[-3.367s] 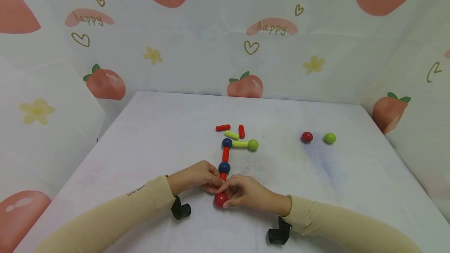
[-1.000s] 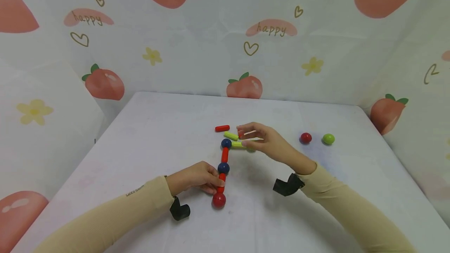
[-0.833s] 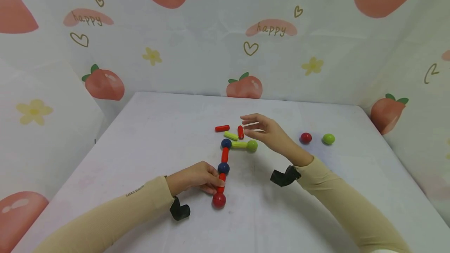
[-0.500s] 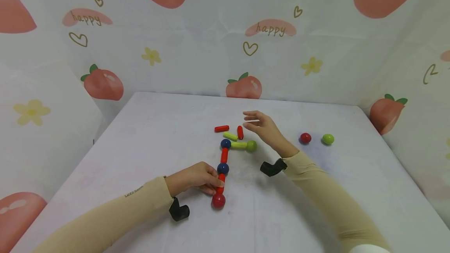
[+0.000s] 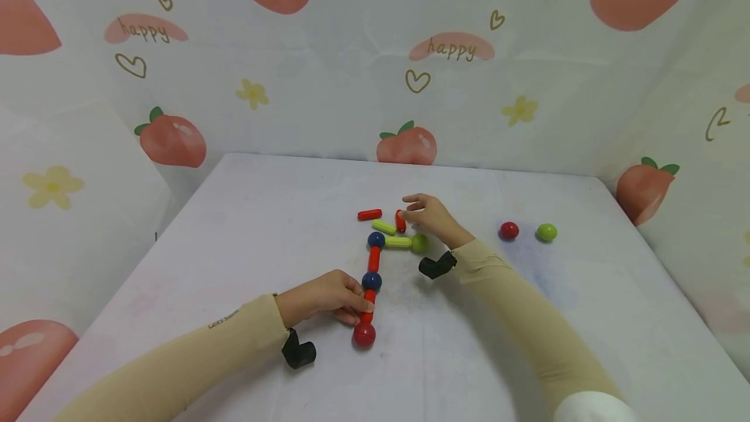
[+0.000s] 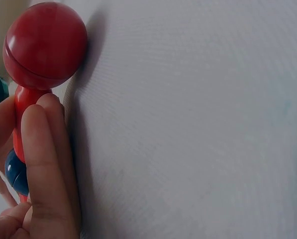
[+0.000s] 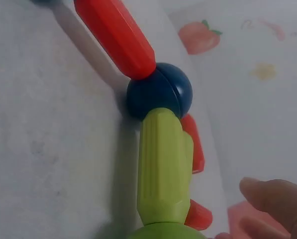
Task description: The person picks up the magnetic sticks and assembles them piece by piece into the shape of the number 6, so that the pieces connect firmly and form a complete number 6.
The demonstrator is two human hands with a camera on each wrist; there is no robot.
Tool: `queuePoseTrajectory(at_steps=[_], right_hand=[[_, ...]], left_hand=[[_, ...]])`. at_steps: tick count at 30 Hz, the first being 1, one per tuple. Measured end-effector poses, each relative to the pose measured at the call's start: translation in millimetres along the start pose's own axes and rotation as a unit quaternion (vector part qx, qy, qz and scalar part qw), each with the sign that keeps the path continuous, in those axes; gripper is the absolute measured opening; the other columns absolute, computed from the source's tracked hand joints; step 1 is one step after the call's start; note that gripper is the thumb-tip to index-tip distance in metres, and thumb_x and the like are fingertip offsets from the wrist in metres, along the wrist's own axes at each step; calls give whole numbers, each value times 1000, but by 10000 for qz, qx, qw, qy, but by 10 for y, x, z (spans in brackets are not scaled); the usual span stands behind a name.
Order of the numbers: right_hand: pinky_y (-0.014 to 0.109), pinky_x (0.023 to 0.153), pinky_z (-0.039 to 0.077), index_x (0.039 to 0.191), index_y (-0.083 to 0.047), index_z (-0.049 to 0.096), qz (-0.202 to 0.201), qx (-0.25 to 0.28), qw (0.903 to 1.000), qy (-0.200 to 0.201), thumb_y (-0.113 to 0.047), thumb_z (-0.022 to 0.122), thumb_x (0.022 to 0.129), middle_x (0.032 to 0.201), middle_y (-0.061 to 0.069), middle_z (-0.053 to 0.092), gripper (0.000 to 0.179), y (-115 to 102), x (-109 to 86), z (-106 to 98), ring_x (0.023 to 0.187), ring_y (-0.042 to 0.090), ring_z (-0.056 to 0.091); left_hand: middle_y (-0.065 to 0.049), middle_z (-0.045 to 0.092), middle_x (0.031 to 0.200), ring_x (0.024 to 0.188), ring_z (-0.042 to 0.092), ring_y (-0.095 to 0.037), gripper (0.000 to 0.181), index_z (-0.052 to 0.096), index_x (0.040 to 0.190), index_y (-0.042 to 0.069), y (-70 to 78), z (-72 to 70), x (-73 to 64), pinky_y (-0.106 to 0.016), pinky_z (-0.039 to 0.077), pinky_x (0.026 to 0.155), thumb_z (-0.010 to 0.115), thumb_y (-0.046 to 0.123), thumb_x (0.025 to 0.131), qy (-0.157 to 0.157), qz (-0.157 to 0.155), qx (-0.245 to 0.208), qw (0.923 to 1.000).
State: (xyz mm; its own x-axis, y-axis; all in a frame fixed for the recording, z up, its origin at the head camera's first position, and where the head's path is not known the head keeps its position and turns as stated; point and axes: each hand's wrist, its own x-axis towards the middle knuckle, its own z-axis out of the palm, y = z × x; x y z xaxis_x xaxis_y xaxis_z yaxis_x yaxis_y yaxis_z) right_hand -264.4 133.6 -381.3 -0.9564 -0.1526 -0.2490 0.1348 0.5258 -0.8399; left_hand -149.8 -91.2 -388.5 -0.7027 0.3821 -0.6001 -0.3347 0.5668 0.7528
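A toy chain of balls and rods lies mid-table. My left hand (image 5: 325, 295) pinches its lower red rod (image 6: 21, 137), between the large red ball (image 5: 364, 335) and a blue ball (image 5: 372, 281). Beyond that come the upper red rod (image 5: 374, 259) and a second blue ball (image 5: 376, 239). A yellow-green rod (image 7: 163, 169) branches right from there to a green ball (image 5: 419, 243). My right hand (image 5: 433, 219) reaches over that end, fingers loosely bent and parted, beside a loose red rod (image 5: 400, 222). Its thumb (image 7: 267, 196) stands apart from this rod in the right wrist view.
Another loose red rod (image 5: 370, 214) and a loose yellow-green rod (image 5: 383, 227) lie just behind the chain. Farther right sit a small red ball (image 5: 508, 230) and a green ball (image 5: 547, 232). A printed cloth (image 5: 328, 70) hangs behind the white table (image 5: 263, 213).
My right hand has left the large red ball and moved forward to the loose rods, lately drifting back toward the loose red rod. My left hand stays on the chain.
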Motion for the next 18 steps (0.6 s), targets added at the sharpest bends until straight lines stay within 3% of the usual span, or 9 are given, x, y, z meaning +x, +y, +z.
queuePoseTrajectory(at_steps=[5,12,18], right_hand=[[35,93,50,135,-11,47,299,-210,9993,-116,-24,63,89,130,14,52,51,-11,84,43,102,25,58],[32,90,51,131,-10,51,421,-697,9965,-177,-22,67,86,125,13,57,49,29,185,82,97,22,59],[32,89,51,124,-9,54,429,-804,9954,-278,-21,67,86,122,13,59,42,30,211,82,96,21,60]], left_hand=[[-3,66,69,52,60,-8,16,67,86,5,7,-2,5,-15,50,55,72,20,82,-16,-71,-27,10000],[-3,66,69,53,60,-8,17,67,87,5,19,1,6,-15,50,55,72,21,81,24,-115,10,9999],[-3,66,70,53,60,-8,16,68,86,6,33,10,-14,-15,50,54,72,20,81,51,-102,28,9999]])
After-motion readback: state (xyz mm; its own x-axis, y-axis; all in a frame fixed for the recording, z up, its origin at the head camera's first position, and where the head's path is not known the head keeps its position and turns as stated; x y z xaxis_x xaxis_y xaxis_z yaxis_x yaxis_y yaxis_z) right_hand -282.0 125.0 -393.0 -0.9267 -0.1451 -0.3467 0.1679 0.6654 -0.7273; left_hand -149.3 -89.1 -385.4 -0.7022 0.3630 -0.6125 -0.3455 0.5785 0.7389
